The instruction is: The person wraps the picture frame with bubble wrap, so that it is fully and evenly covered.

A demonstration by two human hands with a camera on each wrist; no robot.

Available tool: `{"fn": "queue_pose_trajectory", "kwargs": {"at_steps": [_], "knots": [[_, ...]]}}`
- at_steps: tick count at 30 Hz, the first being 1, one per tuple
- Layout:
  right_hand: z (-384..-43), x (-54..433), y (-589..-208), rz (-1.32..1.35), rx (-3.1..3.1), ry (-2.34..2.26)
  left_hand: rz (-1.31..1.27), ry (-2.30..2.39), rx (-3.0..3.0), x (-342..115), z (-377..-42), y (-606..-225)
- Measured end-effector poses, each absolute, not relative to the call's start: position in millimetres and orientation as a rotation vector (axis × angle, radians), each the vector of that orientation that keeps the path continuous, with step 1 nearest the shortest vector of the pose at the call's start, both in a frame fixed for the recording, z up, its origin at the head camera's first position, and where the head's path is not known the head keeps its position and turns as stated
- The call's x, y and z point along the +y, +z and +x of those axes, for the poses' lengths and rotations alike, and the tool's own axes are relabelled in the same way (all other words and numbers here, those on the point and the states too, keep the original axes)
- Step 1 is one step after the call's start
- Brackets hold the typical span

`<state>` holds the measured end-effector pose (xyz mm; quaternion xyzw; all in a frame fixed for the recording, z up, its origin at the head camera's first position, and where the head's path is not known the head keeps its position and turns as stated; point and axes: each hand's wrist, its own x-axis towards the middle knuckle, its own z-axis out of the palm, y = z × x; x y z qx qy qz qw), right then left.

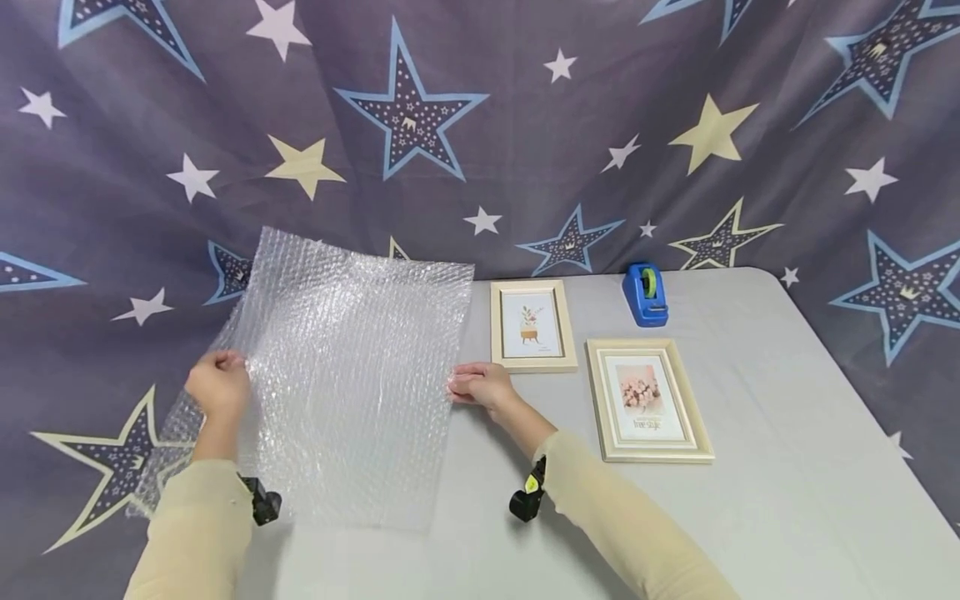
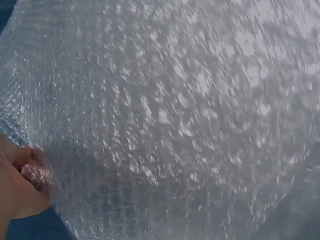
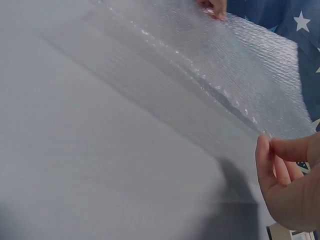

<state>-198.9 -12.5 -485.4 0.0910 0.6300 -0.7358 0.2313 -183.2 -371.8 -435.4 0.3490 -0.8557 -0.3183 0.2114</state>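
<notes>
A clear sheet of bubble wrap (image 1: 352,375) is spread between both hands over the left part of the table. On its left side the left hand (image 1: 219,383) grips the film, bunched between thumb and fingers in the left wrist view (image 2: 22,182). The right hand (image 1: 482,388) pinches the right edge between thumb and fingertips. In the right wrist view, that edge of the bubble wrap (image 3: 240,75) is lifted above the table and casts a shadow. Close to the right hand lies a small picture frame (image 1: 567,333) with a plant print.
A larger picture frame (image 1: 594,400) with a pink flower print lies nearer, to the right. Behind it stands a blue tape dispenser (image 1: 647,310). A star-patterned curtain (image 1: 517,167) hangs behind and left of the grey-white table (image 1: 780,400).
</notes>
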Motion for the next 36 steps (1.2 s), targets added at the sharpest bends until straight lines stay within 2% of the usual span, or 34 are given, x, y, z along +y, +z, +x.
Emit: {"fn": "queue_pose_trajectory", "kwargs": {"at_steps": [6, 14, 22, 36], "knots": [[-195, -7, -479, 0.331, 1.782, -2.007, 0.881, -0.926, -2.341, -360, -208, -412], [-191, 2, -472, 0.419, 1.836, -2.032, 0.769, -0.98, -2.421, -343, -247, -402], [-188, 5, -483, 0.484, 1.837, -2.036, 0.703, -1.035, -2.465, -336, -270, -417], [-184, 4, -491, 0.6, 1.829, -2.049, 0.59, -1.12, -2.537, -346, -280, -453]]}}
